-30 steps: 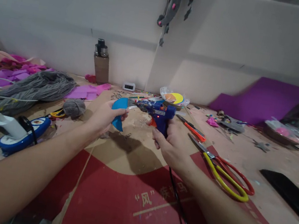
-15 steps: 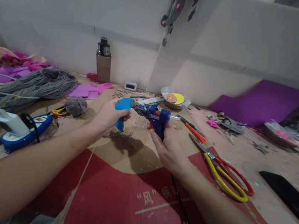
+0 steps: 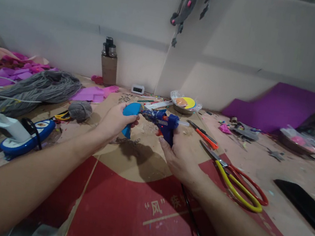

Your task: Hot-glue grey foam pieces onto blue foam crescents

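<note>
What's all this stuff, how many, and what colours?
Glue gun: 1, blue, centre
Curved piece: 1, blue, centre
Cardboard: 1, red and tan, beneath
Scissors: 1, red and yellow handles, right
Tool: 1, orange and black, near scissors
Flat object: 1, black, right
Sheet: 1, purple, back right
Bowls: 2, dark, back middle and right
Yarn: 1 bundle, 1 ball, grey, left
Power strip: 1, blue and white, left
Scraps: many, pink and purple, left
Container: 1, brown, back left
Display: 1, white, back
Hanging decoration: count unclear, grey, top
Loose bits: many, mixed colours, scattered
Left hand: 1, bare, on curved piece
Right hand: 1, bare, on glue gun
Forearms: 2, bare, front
</note>
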A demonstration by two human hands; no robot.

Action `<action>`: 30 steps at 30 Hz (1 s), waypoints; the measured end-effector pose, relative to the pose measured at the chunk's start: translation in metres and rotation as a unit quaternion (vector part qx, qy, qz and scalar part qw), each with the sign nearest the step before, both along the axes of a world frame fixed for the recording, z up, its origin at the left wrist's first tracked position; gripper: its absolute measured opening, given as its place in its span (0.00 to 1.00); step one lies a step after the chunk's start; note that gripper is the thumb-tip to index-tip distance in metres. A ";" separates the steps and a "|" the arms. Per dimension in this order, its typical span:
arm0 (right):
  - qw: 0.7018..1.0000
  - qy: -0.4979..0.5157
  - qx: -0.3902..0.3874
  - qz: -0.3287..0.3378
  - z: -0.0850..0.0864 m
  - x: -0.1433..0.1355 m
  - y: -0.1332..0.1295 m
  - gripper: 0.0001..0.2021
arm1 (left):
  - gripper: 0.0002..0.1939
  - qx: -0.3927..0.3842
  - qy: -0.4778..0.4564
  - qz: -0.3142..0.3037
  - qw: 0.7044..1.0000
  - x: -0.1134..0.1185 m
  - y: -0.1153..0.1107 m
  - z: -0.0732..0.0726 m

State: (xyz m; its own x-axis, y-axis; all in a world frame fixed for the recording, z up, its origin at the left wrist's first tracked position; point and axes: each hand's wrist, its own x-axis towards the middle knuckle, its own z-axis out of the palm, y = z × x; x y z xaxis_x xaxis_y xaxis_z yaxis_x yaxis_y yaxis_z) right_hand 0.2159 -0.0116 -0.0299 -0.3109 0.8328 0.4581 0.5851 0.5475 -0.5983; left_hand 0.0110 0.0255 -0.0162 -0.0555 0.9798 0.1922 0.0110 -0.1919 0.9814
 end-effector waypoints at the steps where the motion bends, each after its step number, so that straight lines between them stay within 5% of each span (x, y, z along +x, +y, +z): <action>1: 1.000 0.001 0.000 0.000 0.000 0.000 0.000 0.16 | 0.12 0.002 0.001 -0.003 1.000 0.000 0.000 -0.001; 30: 0.998 0.030 0.042 -0.023 0.005 0.002 0.000 0.16 | 0.14 0.012 0.092 -0.002 0.996 0.001 -0.003 -0.003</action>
